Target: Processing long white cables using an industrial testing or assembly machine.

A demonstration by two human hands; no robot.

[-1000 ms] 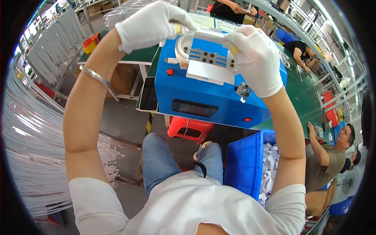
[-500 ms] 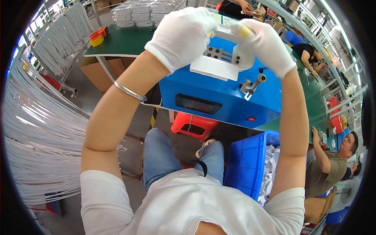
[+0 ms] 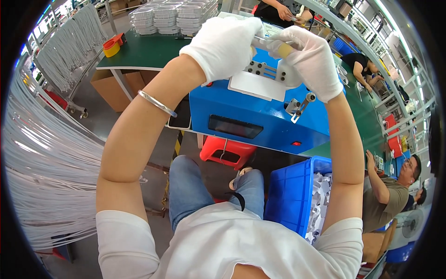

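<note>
Both my hands wear white gloves and are raised close together above a blue machine (image 3: 223, 104). My left hand (image 3: 227, 49) has its fingers pinched near the machine's far side. Opposite it, my right hand (image 3: 309, 63) is closed too, with yellow wrapping on a finger. A thin pale strip (image 3: 265, 41) shows between the fingertips; the gloves cover most of it, so its kind is unclear. Just below the hands are a bolted metal bracket (image 3: 262, 69) and a flat white plate (image 3: 258, 86). A slotted metal arm (image 3: 303, 107) stands on the machine's right side.
A blue bin (image 3: 287, 200) of white scraps stands by my right leg, a red stool (image 3: 226, 151) under the bench. Pale cables (image 3: 51, 181) hang at left. Stacked clear trays (image 3: 163, 18) and a yellow-red tape dispenser (image 3: 111, 46) sit on the green bench. Co-workers sit right and ahead.
My hands have come slightly down and toward me, and the right hand's fingers have turned inward. The pale strip between them shows less. The view has shifted a little.
</note>
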